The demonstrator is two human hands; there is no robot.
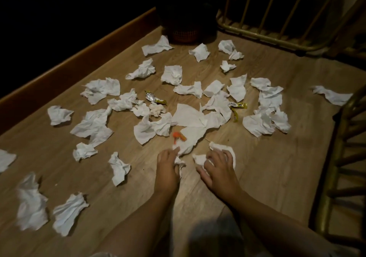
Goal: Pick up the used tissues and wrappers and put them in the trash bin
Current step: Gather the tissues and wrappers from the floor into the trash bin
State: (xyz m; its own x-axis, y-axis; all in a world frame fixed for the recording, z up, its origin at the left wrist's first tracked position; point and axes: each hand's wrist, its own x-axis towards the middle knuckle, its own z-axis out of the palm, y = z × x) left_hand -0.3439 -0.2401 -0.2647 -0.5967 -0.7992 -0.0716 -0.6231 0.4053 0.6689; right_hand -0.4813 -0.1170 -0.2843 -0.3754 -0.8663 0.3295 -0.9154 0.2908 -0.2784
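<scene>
Several crumpled white tissues lie scattered over the wooden floor [267, 157]. My left hand [167, 163] is closed around a small crumpled tissue [179, 162] near the floor's middle front. My right hand [216, 167] presses down on another white tissue [227, 150], fingers curled over it. An orange wrapper [179, 136] lies just beyond my left hand. Two yellow and silver wrappers [154, 98] [237, 107] lie among the tissues further back. The dark trash bin [187, 11] with an orange mesh base stands at the far edge.
A brass-coloured railing [263, 32] runs along the far right behind the bin. A wooden chair frame [340, 157] stands at the right. A wooden skirting board [79, 62] borders the floor on the left, with darkness beyond it.
</scene>
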